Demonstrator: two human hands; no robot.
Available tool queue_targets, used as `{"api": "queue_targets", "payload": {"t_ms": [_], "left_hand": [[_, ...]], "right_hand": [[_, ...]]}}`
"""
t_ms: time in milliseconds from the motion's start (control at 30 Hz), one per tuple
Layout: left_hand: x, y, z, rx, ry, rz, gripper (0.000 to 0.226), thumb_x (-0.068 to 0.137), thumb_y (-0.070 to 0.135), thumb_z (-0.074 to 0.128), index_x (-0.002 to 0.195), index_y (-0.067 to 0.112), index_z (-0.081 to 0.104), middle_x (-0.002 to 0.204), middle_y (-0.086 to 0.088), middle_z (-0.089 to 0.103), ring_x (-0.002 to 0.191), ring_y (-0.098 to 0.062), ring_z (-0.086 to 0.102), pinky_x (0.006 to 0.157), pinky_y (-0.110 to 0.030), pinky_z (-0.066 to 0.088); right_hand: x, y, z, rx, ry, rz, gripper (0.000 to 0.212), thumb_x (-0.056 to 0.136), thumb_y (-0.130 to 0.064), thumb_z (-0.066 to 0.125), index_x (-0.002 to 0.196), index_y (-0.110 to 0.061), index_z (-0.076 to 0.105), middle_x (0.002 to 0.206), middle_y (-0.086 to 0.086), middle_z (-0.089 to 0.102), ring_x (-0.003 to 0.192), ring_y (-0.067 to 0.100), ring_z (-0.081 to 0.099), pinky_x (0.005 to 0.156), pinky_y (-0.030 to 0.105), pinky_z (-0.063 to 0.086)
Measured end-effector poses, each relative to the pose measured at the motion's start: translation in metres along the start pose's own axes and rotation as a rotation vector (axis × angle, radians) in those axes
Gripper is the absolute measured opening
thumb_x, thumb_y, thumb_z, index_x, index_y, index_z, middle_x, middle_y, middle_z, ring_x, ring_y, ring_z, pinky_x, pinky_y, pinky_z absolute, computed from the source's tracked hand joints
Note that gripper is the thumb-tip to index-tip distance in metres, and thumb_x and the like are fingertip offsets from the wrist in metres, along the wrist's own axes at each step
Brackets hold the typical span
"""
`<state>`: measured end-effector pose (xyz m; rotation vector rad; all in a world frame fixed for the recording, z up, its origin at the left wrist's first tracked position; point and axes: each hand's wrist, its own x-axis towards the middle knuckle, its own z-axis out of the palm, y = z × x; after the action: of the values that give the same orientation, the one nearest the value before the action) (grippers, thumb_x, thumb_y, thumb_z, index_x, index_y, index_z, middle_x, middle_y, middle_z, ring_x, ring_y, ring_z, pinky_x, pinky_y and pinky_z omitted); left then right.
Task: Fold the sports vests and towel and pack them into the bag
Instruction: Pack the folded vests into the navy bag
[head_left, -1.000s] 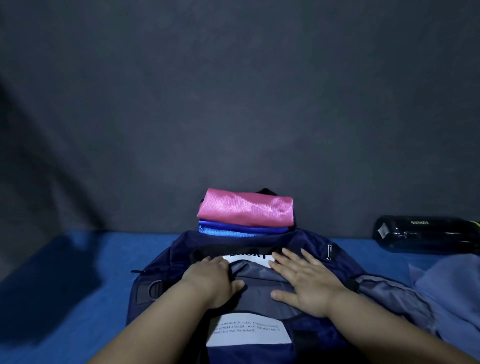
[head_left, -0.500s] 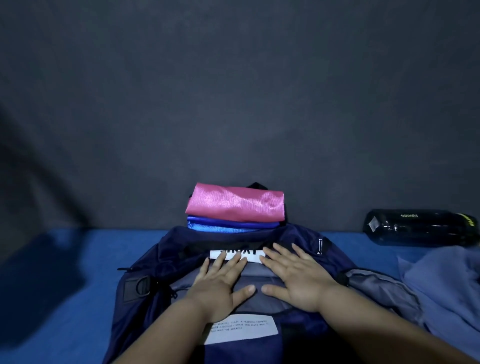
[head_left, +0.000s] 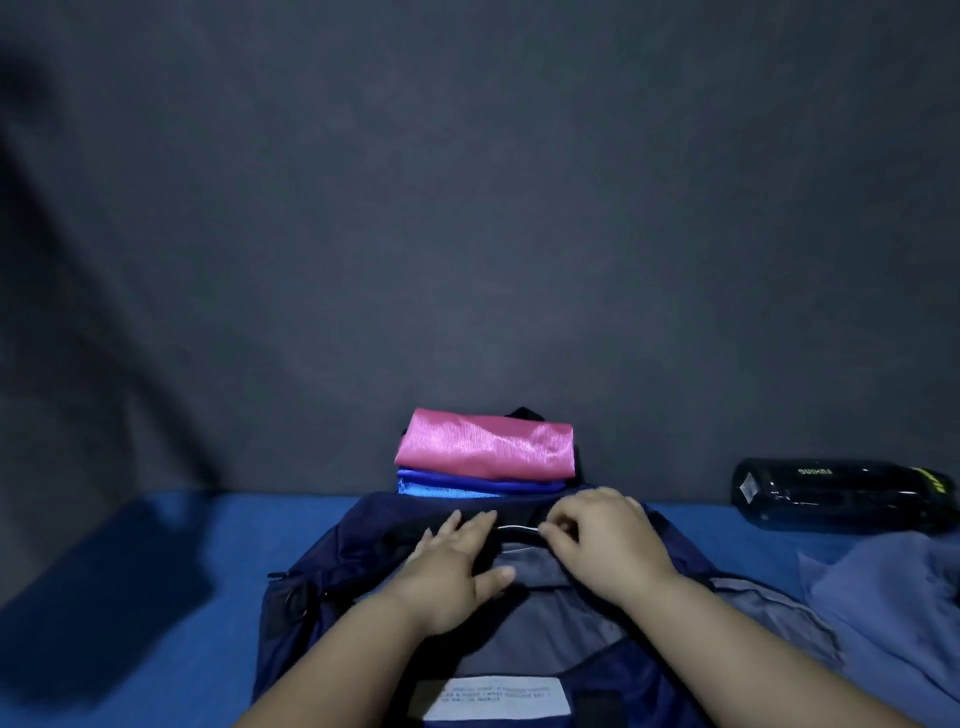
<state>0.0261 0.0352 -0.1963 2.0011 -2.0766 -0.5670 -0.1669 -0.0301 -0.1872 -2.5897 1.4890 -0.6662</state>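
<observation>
A navy bag (head_left: 332, 566) lies on the blue surface in front of me, its grey lining (head_left: 550, 629) showing. My left hand (head_left: 452, 566) rests flat on the bag's far flap, fingers spread. My right hand (head_left: 605, 545) has its fingers curled at the bag's far edge, next to a thin pale strip; what it pinches is unclear. Behind the bag sits a folded stack: a pink vest (head_left: 485, 444) on top of blue vests (head_left: 467, 486). A crumpled lavender-blue towel (head_left: 893, 613) lies at the right.
A dark water bottle (head_left: 841, 501) lies on its side at the back right, against the dark grey wall. The blue surface (head_left: 156, 597) extends to the left. A white label (head_left: 498, 696) shows on the bag's near side.
Both hands slid farther up the bag toward its far edge. The right hand's fingers went from flat to curled. The white printed strip under the hands is now covered.
</observation>
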Motion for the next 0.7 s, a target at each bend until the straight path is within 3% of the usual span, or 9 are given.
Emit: {"api": "queue_targets", "payload": {"t_ms": [67, 167, 233, 300, 333, 400, 500, 700], "left_hand": [[-0.001, 0.002, -0.005, -0.020, 0.026, 0.020, 0.071, 0.098, 0.049, 0.045, 0.155, 0.027, 0.010, 0.163, 0.002, 0.011, 0.149, -0.013, -0.005, 0.120, -0.033, -0.001], [0.004, 0.001, -0.013, -0.179, 0.129, 0.001, 0.065, 0.095, 0.050, 0.050, 0.151, 0.023, 0.028, 0.157, -0.002, 0.028, 0.148, -0.017, 0.015, 0.119, -0.032, 0.015], [0.008, 0.000, -0.022, -0.288, 0.337, -0.075, 0.043, 0.092, 0.047, 0.057, 0.126, 0.021, 0.055, 0.132, 0.000, 0.057, 0.130, -0.021, 0.046, 0.103, -0.028, 0.037], [0.014, -0.001, -0.036, -0.341, 0.569, -0.196, 0.024, 0.090, 0.044, 0.061, 0.094, 0.021, 0.056, 0.104, 0.000, 0.063, 0.108, -0.026, 0.057, 0.086, -0.030, 0.042], [0.017, -0.003, -0.044, -0.368, 0.637, -0.264, 0.026, 0.090, 0.044, 0.061, 0.091, 0.020, 0.052, 0.103, -0.003, 0.062, 0.106, -0.029, 0.056, 0.085, -0.033, 0.042], [0.024, -0.008, -0.058, -0.450, 0.666, -0.412, 0.037, 0.089, 0.048, 0.060, 0.100, 0.015, 0.048, 0.113, -0.011, 0.059, 0.111, -0.035, 0.053, 0.091, -0.038, 0.042], [0.038, -0.017, -0.068, -0.474, 0.549, -0.573, 0.063, 0.090, 0.055, 0.055, 0.127, 0.007, 0.037, 0.136, -0.018, 0.048, 0.126, -0.039, 0.044, 0.101, -0.041, 0.037], [0.060, -0.027, -0.079, -0.562, 0.439, -0.626, 0.074, 0.094, 0.058, 0.045, 0.138, 0.000, 0.034, 0.143, -0.019, 0.045, 0.129, -0.036, 0.046, 0.101, -0.037, 0.036]], "right_hand": [[0.007, -0.007, -0.012, 0.183, 0.029, 0.222, 0.023, 0.088, -0.045, 0.061, 0.079, -0.024, 0.064, 0.078, -0.011, 0.062, 0.085, 0.015, 0.060, 0.073, 0.027, 0.043], [0.028, -0.002, -0.017, 0.347, -0.004, 0.457, 0.032, 0.086, -0.050, 0.063, 0.075, -0.022, 0.052, 0.079, -0.004, 0.063, 0.083, 0.020, 0.061, 0.069, 0.028, 0.042], [0.044, 0.003, -0.015, 0.549, -0.036, 0.594, 0.040, 0.084, -0.052, 0.064, 0.083, -0.015, 0.050, 0.080, 0.004, 0.064, 0.073, 0.024, 0.063, 0.066, 0.033, 0.051], [0.056, 0.007, -0.013, 0.802, -0.064, 0.705, 0.041, 0.086, -0.046, 0.066, 0.094, -0.009, 0.052, 0.075, 0.009, 0.060, 0.058, 0.022, 0.058, 0.054, 0.029, 0.051], [0.060, 0.007, -0.012, 0.880, -0.090, 0.743, 0.041, 0.088, -0.044, 0.066, 0.100, -0.007, 0.053, 0.076, 0.010, 0.058, 0.056, 0.020, 0.056, 0.050, 0.026, 0.050], [0.065, 0.006, -0.011, 0.966, -0.167, 0.797, 0.039, 0.091, -0.042, 0.063, 0.108, -0.007, 0.056, 0.080, 0.009, 0.057, 0.060, 0.017, 0.055, 0.050, 0.024, 0.049], [0.073, 0.003, -0.009, 1.081, -0.229, 0.867, 0.033, 0.092, -0.045, 0.061, 0.102, -0.014, 0.055, 0.080, 0.007, 0.056, 0.062, 0.014, 0.056, 0.050, 0.024, 0.049], [0.090, 0.000, -0.007, 1.170, -0.217, 0.973, 0.041, 0.085, -0.053, 0.067, 0.086, -0.016, 0.049, 0.073, 0.009, 0.052, 0.056, 0.013, 0.052, 0.038, 0.017, 0.047]]}}
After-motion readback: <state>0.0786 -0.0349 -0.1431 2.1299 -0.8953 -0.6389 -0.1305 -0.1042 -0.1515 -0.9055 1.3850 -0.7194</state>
